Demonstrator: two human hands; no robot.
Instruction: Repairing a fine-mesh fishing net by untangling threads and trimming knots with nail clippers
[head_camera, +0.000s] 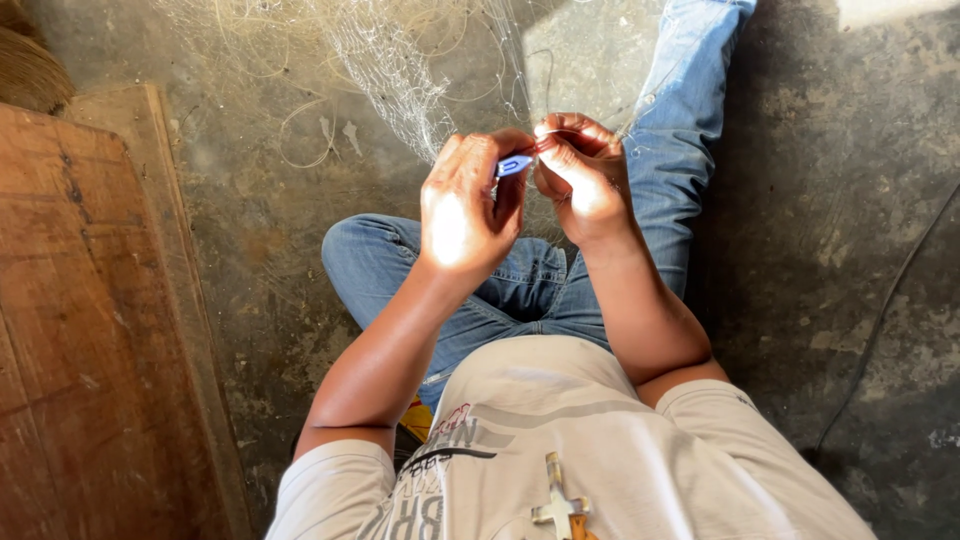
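— Where is the small blue tool lying, taking the fishing net as the fixed mark?

— It is sitting just below the net's hanging bunch, toward the person's body from it, and slightly to the right of where the mesh is gathering thickest. The left hand is pinching it between thumb and fingers, closed around its near end.

— And its long axis?

— It is running roughly sideways, its pale blue tip poking out toward the right hand. So the tool is pointing across, along the net's lower edge, not up into it.

— What is the right hand doing?

— It is sitting on the far side of the tool's tip, fingers curled together and pinching a fine strand of the net. The strand is hard to make out; it seems to be running up and away to the right of the bunch, over the jeans-clad leg.

— Which hand is nearer the net?

— Both are just below it, close beside each other. The right hand is already touching mesh; the left is holding only the tool, as far as I can tell. The gap between tool tip and pinched strand is very small, and that gap is what matters here.
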